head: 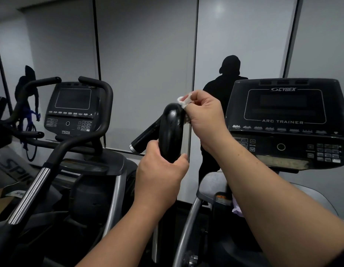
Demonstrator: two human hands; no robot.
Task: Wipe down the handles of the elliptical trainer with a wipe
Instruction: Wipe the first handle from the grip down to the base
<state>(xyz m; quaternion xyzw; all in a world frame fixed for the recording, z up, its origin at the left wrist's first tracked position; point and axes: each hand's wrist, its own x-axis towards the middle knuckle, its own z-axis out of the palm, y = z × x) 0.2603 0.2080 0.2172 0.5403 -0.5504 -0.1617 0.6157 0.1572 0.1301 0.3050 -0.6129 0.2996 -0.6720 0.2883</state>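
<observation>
At the centre of the frame, my left hand (159,171) wraps the lower part of the glossy black curved handle (170,132) of the elliptical trainer; the fingers curl around its left side and the thumb closes over its right side, so this grip is fully closed on the handle. Above and to the right, my right hand (203,114) pinches a small crumpled white wipe (183,101) between thumb and fingers; the grip is closed on the wipe, which lies against the upper right curve of the handle, at its rounded top. A short black side bar with a silver end cap (141,140) branches from the handle toward the lower left. In the right half of the frame stands the black console panel marked CYBEX ARC TRAINER (286,120), with a dark display and a keypad along its lower edge. In the left half stands a second black trainer console marked 750A (72,108), framed by curved black handlebars (101,97), with a ribbed silver-and-black arm (29,193) running toward the lower left corner. Grey wall panels (146,54) with dark vertical dividers fill the upper frame. A dark silhouette of a person (224,85) shows on the panel just behind my right hand.
</observation>
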